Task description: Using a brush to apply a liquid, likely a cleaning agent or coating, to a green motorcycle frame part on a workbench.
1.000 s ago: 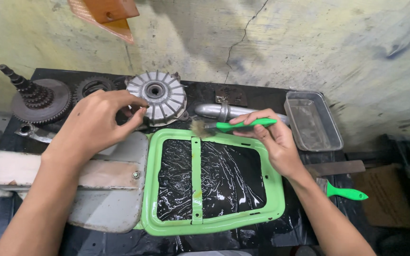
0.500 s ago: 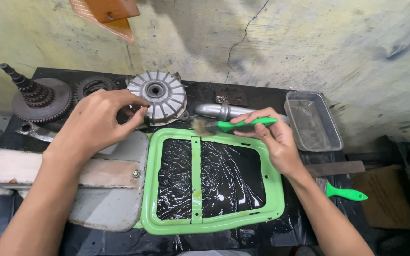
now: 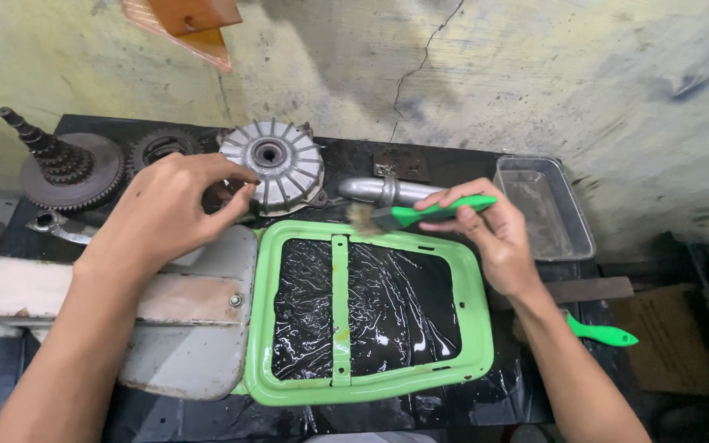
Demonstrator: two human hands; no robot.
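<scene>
Your left hand [image 3: 176,209] reaches over the grey metal cover [image 3: 190,328], fingers curled at the edge of the finned round part [image 3: 272,172], seemingly steadying it; whether it truly grips, you cannot tell. The green frame [image 3: 371,377] lies flat on black plastic sheet [image 3: 404,303], which likely catches drips. Your right hand [image 3: 494,234] pinches 1 green-handled brush [image 3: 420,215], bristles at the frame's top edge.

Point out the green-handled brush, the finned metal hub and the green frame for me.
green-handled brush [image 3: 441,212]: head view, on the green handle near the fingers.
finned metal hub [image 3: 289,168]: head view, on its ribbed face.
green frame [image 3: 473,312]: head view, on its right rail.
</scene>
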